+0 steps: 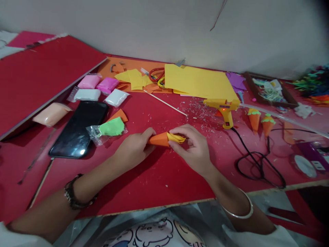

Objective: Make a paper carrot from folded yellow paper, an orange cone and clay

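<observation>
Between my hands lies an orange paper cone [159, 140], its tip pointing left. A rolled yellow paper flower [176, 138] sits at the cone's wide end. My left hand [137, 145] is closed around the narrow part of the cone. With thumb and fingers, my right hand [192, 145] pinches the yellow paper at the wide end. Left of my left hand, a bag of green clay [111, 127] rests near a black phone [79, 130]. Two finished-looking orange cones with green trim [254, 120] lie off to the right.
A yellow glue gun [223, 109] with a lit red light lies at right, its black cord [257, 164] looped near the table edge. Behind are yellow sheets [197, 80], red-handled scissors [156, 73] and a thin stick [167, 103]. Clay packets [89, 81] lie at left.
</observation>
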The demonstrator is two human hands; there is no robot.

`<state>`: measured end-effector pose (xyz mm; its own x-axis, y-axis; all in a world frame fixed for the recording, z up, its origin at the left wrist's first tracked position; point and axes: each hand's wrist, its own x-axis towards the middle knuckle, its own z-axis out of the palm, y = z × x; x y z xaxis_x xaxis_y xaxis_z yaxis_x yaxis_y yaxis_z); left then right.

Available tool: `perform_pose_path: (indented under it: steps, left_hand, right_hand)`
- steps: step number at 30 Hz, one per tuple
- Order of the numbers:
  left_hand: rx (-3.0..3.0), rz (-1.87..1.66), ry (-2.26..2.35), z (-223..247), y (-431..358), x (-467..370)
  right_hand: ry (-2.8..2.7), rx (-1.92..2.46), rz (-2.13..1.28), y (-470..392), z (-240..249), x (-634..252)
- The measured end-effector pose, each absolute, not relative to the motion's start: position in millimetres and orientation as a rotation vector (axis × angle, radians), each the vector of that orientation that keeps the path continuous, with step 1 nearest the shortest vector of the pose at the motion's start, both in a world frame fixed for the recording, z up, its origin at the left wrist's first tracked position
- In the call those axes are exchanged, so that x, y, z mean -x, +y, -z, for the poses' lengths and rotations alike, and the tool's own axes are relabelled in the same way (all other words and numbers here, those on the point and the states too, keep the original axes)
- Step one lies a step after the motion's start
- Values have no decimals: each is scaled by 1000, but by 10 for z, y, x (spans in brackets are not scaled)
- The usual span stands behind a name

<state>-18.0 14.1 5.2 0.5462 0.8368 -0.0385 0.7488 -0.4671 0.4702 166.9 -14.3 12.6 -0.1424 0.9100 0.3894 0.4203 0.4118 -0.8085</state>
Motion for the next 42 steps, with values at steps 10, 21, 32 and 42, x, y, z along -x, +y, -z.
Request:
perform_pose_path:
  steps: [10, 21, 32, 42]
  left_hand:
    - [-2301, -358, 1242, -6, 148, 188]
    - [-2278, -260, 1303, -45, 180, 202]
    - [-2294, -202, 1277, -62, 163, 205]
    - [-1934, -377, 1049, -55, 200, 211]
  right_hand:
    - [-1784, 1158, -686, -141, -134, -1685]
    - [-1909, 1081, -875, -82, -190, -1807]
    - [-1874, 1153, -803, -103, -160, -1763]
    - [-1762, 1068, -577, -121, -162, -1759]
